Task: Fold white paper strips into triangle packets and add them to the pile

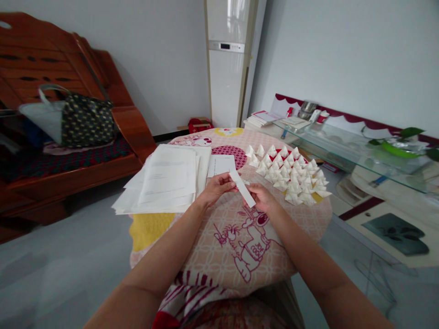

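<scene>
Over the middle of the cloth-covered table, a narrow white folded paper strip (243,189) slants between my two hands. My left hand (218,187) pinches its upper left part with thumb and fingers. At the strip's right edge my right hand (259,197) is closed on it, its fingers partly hidden behind the paper. Just beyond the hands lies a small white sheet (222,164). To the left spreads a stack of white paper sheets (168,178), some with faint print. On the right stand rows of several folded white paper pieces (288,171) with pointed tops.
A pink patterned tablecloth (212,242) covers the round table. Along the right runs a glass-topped cabinet (360,157) with books, cups and a plant. A wooden bench (65,169) holding a patterned bag (87,121) is at the left. A tall white air conditioner (226,82) stands behind.
</scene>
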The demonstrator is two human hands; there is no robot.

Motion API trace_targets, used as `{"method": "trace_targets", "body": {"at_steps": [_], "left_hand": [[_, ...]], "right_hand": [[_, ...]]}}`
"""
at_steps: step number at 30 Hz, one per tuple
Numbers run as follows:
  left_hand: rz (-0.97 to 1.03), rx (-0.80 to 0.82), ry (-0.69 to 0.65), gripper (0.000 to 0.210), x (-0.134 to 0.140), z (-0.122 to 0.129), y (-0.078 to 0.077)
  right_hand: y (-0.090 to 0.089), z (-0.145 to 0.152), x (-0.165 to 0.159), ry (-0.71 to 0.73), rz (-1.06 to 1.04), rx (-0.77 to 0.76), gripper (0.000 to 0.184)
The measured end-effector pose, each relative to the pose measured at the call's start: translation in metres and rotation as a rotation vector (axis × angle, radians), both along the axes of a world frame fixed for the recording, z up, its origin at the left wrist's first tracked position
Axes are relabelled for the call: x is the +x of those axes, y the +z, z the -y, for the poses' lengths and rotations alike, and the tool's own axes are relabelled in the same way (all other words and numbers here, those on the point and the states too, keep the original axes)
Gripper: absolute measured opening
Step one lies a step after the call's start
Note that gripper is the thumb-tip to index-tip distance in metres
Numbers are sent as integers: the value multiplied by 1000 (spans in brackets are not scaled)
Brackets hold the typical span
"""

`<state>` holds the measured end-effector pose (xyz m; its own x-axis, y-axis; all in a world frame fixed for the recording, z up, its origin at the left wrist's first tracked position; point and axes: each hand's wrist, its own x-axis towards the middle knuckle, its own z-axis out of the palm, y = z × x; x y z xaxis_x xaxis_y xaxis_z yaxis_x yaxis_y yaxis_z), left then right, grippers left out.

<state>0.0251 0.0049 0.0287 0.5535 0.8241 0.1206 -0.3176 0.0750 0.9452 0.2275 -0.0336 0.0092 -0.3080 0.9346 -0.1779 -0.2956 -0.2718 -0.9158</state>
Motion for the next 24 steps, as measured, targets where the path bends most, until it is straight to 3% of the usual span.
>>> {"method": "trace_targets", "body": {"at_steps": [24], "left_hand": [[38,4,7,53,4,1,-4]], "right_hand": [[-1,-2,-1,-19,-10,-3,30]]}}
